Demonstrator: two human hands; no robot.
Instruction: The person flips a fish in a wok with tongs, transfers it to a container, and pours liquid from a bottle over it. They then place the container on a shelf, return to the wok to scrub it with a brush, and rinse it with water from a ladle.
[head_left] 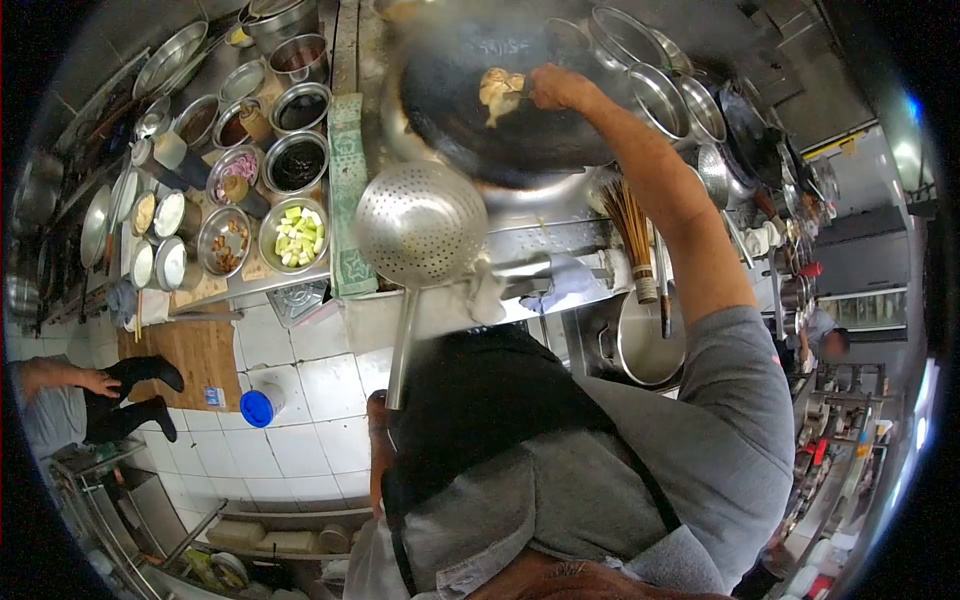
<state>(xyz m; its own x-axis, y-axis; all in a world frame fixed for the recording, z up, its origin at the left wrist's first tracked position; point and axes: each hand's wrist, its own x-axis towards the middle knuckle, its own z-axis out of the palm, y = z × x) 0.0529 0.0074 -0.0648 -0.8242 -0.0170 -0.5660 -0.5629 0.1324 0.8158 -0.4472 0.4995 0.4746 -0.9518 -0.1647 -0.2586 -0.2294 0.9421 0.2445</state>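
Observation:
My right hand [552, 88] reaches over the large dark wok [450, 130], its fingers closed beside a yellow-brown mass of food [500, 92]; what they grip is too small to make out. Steam blurs the wok's far side. A perforated strainer [420, 222] rests with its bowl at the wok's near edge, its long handle pointing back towards my body. Beside the end of that handle is my left hand [377, 408], low at my side; its fingers are mostly hidden, so whether it grips the handle is unclear.
Sauce bowls, squeeze bottles and a bowl of chopped green vegetable [299, 237] stand at left, beside a green patterned cloth [350, 190]. At right are a bamboo brush [630, 230], a deep pot [648, 345] and metal bowls. Another person's hand [98, 382] shows at far left.

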